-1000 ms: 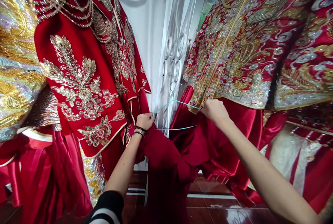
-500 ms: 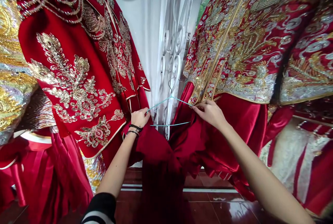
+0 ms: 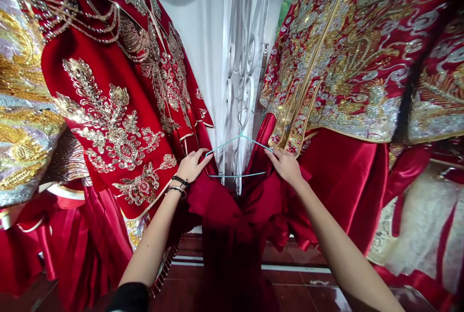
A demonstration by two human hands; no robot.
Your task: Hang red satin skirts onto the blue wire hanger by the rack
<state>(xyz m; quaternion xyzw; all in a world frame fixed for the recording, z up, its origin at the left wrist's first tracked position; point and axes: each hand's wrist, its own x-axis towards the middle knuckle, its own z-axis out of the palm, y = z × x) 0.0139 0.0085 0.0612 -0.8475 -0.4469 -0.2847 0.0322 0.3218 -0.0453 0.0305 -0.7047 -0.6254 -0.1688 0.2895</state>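
Observation:
A light-blue wire hanger is held level between my hands, its metal hook pointing up and away from me. My left hand, with dark bracelets at the wrist, pinches the hanger's left end between thumb and fingers. At the opposite end, my right hand grips the right corner with thumb and fingertips. A dark red dress hangs from the hanger, its top edge by both hands and its long skirt falling toward the floor. Where the straps meet the hanger is partly covered by my fingers.
On the left hangs a red jacket with silver beading. An embroidered gold-and-red jacket over a red satin skirt hangs on the right. Straight ahead are a white scrolled metal frame and a white curtain. Below lies a dark red tiled floor.
My right hand has shifted slightly, its fingers now more bent over the hanger's right corner. My left thumb and forefinger are a little farther apart. The view has moved slightly.

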